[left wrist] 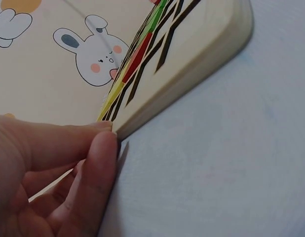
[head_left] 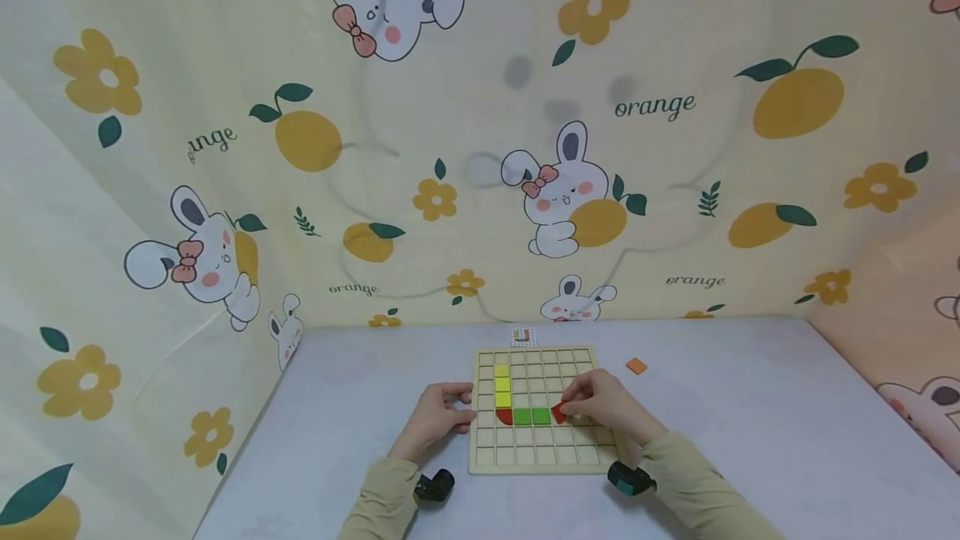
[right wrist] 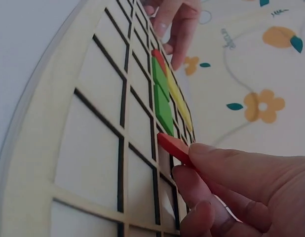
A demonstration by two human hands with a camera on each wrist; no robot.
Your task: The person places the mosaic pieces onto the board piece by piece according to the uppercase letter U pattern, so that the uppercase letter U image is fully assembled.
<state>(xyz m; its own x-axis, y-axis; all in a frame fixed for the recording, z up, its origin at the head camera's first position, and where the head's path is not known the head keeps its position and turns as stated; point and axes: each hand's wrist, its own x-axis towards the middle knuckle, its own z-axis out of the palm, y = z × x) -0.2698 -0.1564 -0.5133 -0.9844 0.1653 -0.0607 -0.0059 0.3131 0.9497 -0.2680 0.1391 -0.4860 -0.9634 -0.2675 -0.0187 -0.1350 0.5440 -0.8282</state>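
A wooden grid board (head_left: pixel 525 460) lies on the table. Yellow tiles (head_left: pixel 502 385) form a column in it, with a rounded red tile (head_left: pixel 504 417) below them and two green tiles (head_left: pixel 522 417) to its right. My right hand (head_left: pixel 606 403) pinches another red tile (right wrist: pixel 173 147) between thumb and fingers. This tile is tilted over the grid, close by the end of the green row. At the board's left edge, my left hand (head_left: pixel 433 417) touches the side with thumb and fingertips, which the left wrist view shows right at the rim (left wrist: pixel 182 94).
An orange tile (head_left: pixel 636 366) lies on the table to the right of the board. Behind the board is a small card (head_left: pixel 522 337) with a coloured grid pattern. Printed cloth (head_left: pixel 480 190) hangs along the back and sides of the table (head_left: pixel 337 390).
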